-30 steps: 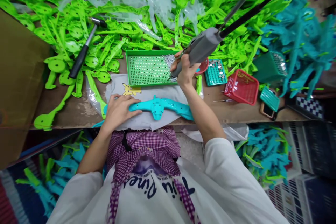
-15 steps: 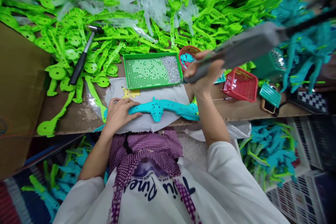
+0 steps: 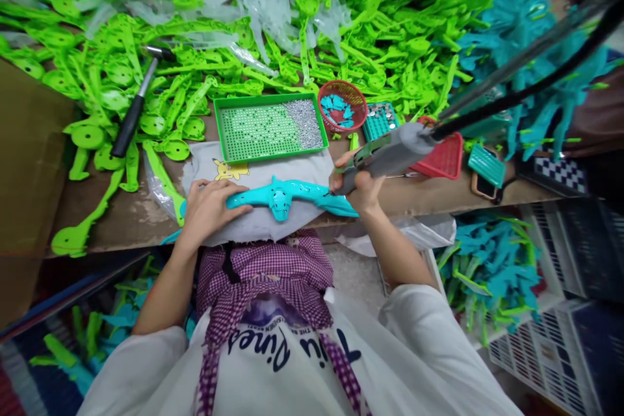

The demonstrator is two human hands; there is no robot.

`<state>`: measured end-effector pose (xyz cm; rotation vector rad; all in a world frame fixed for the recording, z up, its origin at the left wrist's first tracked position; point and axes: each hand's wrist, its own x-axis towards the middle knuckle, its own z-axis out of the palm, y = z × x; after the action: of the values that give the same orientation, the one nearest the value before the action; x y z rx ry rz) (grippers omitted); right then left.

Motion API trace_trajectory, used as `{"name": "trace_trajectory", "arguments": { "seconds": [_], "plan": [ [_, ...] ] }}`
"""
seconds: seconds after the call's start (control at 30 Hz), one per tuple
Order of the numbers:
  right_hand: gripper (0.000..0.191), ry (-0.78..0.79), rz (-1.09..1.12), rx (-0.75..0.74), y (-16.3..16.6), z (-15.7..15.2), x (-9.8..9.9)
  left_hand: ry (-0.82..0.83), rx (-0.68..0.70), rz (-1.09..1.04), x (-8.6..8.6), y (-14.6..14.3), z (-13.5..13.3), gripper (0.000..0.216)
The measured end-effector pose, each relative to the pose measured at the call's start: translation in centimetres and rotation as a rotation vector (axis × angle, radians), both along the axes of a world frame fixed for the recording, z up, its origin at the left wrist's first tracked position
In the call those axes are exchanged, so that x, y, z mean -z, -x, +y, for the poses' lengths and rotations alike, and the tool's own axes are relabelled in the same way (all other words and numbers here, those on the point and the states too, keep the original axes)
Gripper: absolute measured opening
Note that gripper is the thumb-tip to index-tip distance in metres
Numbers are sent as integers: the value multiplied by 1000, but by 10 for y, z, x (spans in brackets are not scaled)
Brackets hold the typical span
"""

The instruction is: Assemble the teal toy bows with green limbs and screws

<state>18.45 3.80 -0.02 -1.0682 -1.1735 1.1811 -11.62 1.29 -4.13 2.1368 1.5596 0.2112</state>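
A turquoise plastic toy bow [image 3: 280,200] lies across a grey cloth [image 3: 266,229] at the table's front edge. My left hand [image 3: 207,211] is closed on its left end, thumb in front and fingers behind, pressing it to the cloth. In my right hand [image 3: 358,185] is a grey electric screwdriver [image 3: 390,155], fingers wrapped round its body. Its tip points down and left at the right arm of the bow; it looks to touch the surface there. Behind the bow sits a green tray [image 3: 253,133] with small silver screws heaped at its right side.
A hammer [image 3: 138,104] lies at left among lime-green plastic parts [image 3: 88,136]. Right of the tray stand a round red basket [image 3: 358,110] with turquoise pieces, a teal tray [image 3: 380,120] and a red basket [image 3: 446,157]. Cables run from the screwdriver to the upper right.
My right hand has brought the screwdriver down and left onto the right arm of the bow. My left hand keeps its hold. The whole view has shifted slightly.
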Motion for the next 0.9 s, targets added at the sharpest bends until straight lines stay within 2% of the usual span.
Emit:
{"name": "trace_trajectory", "arguments": {
  "seconds": [0.13, 0.37, 0.53, 0.67, 0.8, 0.9],
  "plan": [
    [65, 31, -3, -45, 2, 0, 5, -6, -2, 11, 0, 0, 0, 34],
    [67, -9, 29, 19, -1, -5, 10, -15, 15, 16, 3, 1, -1, 36],
    [54, -93, 67, 22, 2, -1, -9, -7, 15, 11, 3, 1, -1, 36],
    [54, -337, 120, 121, 23, 33, -25, -1, 18, 5, 1, 0, -1, 36],
    [54, -301, -120, 198, 52, 85, -15, -12, 10, 4, 1, 0, -2, 37],
    [60, -301, -166, 243, 70, 113, 1, -14, 23, 2, 3, 1, -2, 37]
  ]
}}
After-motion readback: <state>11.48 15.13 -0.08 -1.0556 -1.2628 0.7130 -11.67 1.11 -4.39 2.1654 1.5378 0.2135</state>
